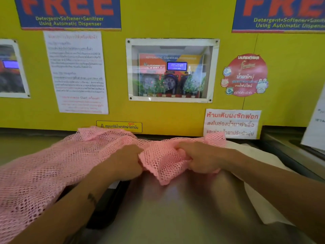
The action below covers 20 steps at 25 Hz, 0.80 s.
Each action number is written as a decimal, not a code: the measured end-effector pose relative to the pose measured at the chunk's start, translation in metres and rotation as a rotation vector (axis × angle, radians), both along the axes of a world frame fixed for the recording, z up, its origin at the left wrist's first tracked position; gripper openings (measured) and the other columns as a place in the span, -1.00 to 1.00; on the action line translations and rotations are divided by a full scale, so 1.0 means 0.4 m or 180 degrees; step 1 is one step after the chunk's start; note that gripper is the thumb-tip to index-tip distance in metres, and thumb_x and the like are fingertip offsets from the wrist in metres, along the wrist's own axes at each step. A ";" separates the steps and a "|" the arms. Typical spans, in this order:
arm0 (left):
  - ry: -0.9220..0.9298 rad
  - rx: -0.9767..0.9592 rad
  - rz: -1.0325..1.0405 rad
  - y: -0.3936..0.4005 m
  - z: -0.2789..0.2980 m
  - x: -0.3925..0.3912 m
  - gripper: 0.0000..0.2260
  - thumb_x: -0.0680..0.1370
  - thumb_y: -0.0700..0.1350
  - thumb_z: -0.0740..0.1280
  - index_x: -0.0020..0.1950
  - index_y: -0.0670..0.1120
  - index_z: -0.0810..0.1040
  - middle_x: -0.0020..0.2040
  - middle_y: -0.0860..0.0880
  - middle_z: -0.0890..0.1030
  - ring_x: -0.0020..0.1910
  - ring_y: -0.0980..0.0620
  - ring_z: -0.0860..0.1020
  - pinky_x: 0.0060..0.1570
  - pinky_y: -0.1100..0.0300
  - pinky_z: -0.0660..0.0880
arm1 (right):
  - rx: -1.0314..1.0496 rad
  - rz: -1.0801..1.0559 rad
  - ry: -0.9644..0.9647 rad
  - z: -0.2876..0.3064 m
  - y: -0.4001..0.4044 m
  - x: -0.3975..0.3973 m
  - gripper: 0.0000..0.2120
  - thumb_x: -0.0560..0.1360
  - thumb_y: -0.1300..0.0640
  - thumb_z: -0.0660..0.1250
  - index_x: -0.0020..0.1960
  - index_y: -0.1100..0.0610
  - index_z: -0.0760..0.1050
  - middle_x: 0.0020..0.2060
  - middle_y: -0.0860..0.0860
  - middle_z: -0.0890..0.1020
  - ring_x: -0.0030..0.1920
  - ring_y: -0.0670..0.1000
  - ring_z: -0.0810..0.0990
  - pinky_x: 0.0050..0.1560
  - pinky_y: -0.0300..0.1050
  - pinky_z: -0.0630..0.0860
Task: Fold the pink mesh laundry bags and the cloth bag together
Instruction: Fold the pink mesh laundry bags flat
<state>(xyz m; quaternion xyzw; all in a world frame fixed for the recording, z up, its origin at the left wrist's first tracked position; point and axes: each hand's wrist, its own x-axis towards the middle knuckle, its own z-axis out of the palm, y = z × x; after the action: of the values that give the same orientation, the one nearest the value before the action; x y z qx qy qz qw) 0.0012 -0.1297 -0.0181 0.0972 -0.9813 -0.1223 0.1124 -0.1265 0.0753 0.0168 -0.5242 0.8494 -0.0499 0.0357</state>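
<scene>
Nearest us, both forearms reach forward over the steel worktop [175,208]; we judge the step to be gathering one edge of the pink mesh laundry bags [52,164] before folding; best to draw the hands apart until that edge lies taut and flat, then fold over. Left hand [126,162] is fisted on the mesh, knuckles up; right hand [202,159] likewise clenches a bunch; the two sit near each other. The cloth bag [255,199], white, lies under the right forearm. Beyond, the yellow panel [158,113].
</scene>
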 end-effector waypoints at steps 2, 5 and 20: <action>0.0608 -0.0181 0.0427 -0.002 0.043 0.019 -0.85 0.52 -0.15 0.22 -0.22 -0.03 0.53 -0.21 0.04 0.55 -0.15 0.03 0.53 -0.24 0.20 0.37 | -0.0038 0.0041 -0.0237 0.027 0.031 -0.026 -0.67 0.51 0.20 0.30 0.25 -0.02 0.49 0.01 -0.10 0.62 -0.04 -0.08 0.56 -0.06 -0.18 0.46; 0.1165 -0.0308 0.1232 -0.046 0.124 0.078 -0.79 0.52 -0.18 0.17 -0.29 -0.11 0.49 -0.32 -0.05 0.49 -0.25 -0.10 0.48 -0.29 0.12 0.33 | 0.0101 -0.0047 -0.0707 0.112 0.143 -0.070 -0.70 0.40 0.39 0.29 -0.20 0.00 0.62 -0.33 -0.13 0.65 -0.32 -0.21 0.55 -0.25 -0.26 0.47; -0.1258 -0.0177 -0.0238 0.154 0.079 0.114 -0.51 0.58 0.09 0.23 0.50 0.21 0.20 0.56 0.11 0.17 0.51 0.07 0.17 0.46 0.13 0.06 | 0.1402 -0.0049 -0.0318 0.034 0.186 0.125 -0.41 0.51 -0.08 0.31 0.48 -0.22 0.17 0.40 -0.11 0.35 0.37 -0.03 0.39 0.35 0.01 0.39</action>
<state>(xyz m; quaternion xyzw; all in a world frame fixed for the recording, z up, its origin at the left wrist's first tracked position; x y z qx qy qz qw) 0.0468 -0.0680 0.0134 0.0797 -0.9902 -0.0778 -0.0844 -0.0765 0.1495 0.0306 -0.4942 0.8409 0.1106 0.1909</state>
